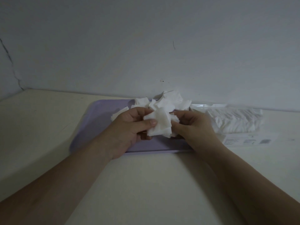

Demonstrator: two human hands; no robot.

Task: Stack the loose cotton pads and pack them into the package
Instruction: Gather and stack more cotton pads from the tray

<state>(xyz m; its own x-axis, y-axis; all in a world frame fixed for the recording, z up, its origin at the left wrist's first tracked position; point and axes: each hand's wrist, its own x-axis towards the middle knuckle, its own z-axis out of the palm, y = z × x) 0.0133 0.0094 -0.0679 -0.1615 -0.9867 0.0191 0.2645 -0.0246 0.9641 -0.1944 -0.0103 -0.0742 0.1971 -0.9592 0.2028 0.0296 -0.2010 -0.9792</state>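
**Both hands clamped on one bunch of pads above the tray**

Left hand [129, 125] is gripping the bunch of cotton pads [160, 125] from its left side. My thumb is lying flat across the top sheet, nail up. The other fingers are curling underneath, mostly hidden by the pads. Right hand [193, 125] is closing on the same bunch from the opposite side, knuckles bent, fingertips tucked into the ragged right edge. I cannot tell how many sheets it is pinching.

Both forearms are reaching in from the lower corners and converging, wrists roughly level. The hands are facing each other with only the pads between them.

I am holding the bunch over the middle of the lavender tray [100, 120]. Whether it is raised off the tray I cannot tell. Sheets are fanning out unevenly, corners misaligned.

Behind the hands, the loose pile [168, 101] is sitting on the far part of the tray, close to the wall [146, 38]. One stray pad is showing just left of my left hand.

Lying on the table [146, 184] just right of the tray is the package [235, 120], clear film with white pads inside.
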